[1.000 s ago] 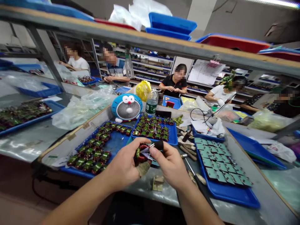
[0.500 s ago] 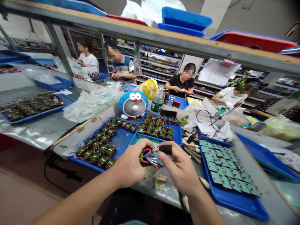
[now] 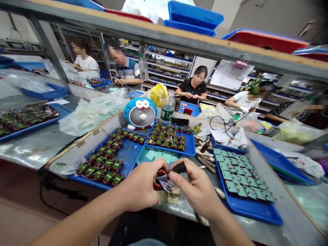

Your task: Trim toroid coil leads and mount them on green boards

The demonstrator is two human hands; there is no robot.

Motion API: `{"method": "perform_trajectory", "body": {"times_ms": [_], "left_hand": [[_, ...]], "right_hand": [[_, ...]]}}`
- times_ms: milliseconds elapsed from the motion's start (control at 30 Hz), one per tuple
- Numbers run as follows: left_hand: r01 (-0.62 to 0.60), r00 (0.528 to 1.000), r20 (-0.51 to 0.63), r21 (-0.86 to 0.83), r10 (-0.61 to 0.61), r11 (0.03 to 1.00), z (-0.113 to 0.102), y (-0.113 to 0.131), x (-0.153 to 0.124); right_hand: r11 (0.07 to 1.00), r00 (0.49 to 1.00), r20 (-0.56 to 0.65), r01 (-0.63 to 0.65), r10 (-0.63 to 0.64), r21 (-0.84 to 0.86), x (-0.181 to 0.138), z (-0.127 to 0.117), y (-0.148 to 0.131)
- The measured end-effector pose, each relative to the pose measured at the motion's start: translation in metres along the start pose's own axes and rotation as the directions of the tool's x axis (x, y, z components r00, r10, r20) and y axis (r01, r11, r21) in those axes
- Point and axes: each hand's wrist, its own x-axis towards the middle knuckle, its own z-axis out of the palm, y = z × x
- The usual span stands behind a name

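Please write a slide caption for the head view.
Left hand holds a coil, right hand touches its wires, near trays.

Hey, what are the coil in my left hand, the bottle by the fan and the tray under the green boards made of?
Coil: probably enamelled copper wire, glossy; its turns shine red-brown. Bottle: likely clear, glossy plastic; it is see-through. Tray: seemingly moulded plastic, smooth, faintly shiny; evenly blue, rounded corners.

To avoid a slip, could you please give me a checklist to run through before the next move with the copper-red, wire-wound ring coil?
1. Left hand holding the copper-red, wire-wound ring coil: ok.
2. Right hand at the coil's thin, silvery wire leads: ok.
3. Lead gripped by that hand: cannot tell, too small.
4. Leads gathered together: not ok, they splay.
5. Black finger sleeve on the right hand: ok.
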Motion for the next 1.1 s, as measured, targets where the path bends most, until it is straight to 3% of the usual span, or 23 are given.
{"method": "perform_trajectory", "body": {"times_ms": [100,233,400,500,733,833,933,1100], "left_hand": [[0.007,0.998,0.059,0.074,-0.011,0.997,-0.001,0.001,-0.003],[0.023,0.997,0.078,0.050,-0.027,0.998,0.002,0.001,-0.008],[0.019,1.000,0.013,-0.073,-0.019,0.997,0.006,-0.002,-0.007],[0.018,0.999,-0.039,-0.133,-0.024,0.991,0.009,-0.002,-0.007],[-0.030,0.993,-0.116,-0.150,0.012,0.988,0.020,-0.002,-0.014],[-0.037,0.995,-0.098,-0.119,0.025,0.992,0.022,-0.006,-0.015],[-0.019,0.998,-0.058,-0.107,0.013,0.994,0.022,-0.010,-0.012],[0.004,1.000,0.005,-0.112,-0.003,0.994,0.019,-0.010,-0.007]], "right_hand": [[0.991,0.991,0.115,-0.078,0.066,0.106,0.006,-0.009,-0.002],[0.915,0.957,0.204,-0.261,0.205,0.307,0.008,-0.008,0.005],[0.939,0.973,0.120,-0.224,0.199,0.259,-0.003,-0.002,0.010],[0.914,0.968,0.128,-0.245,0.215,0.324,-0.006,-0.002,0.012],[0.650,0.922,0.147,-0.360,0.359,0.669,-0.011,0.010,0.021],[0.572,0.901,0.168,-0.388,0.400,0.723,-0.016,0.017,0.024],[0.626,0.917,0.101,-0.341,0.387,0.701,-0.018,0.015,0.023],[0.895,0.982,0.056,-0.189,0.182,0.404,-0.014,-0.004,0.011]]}}
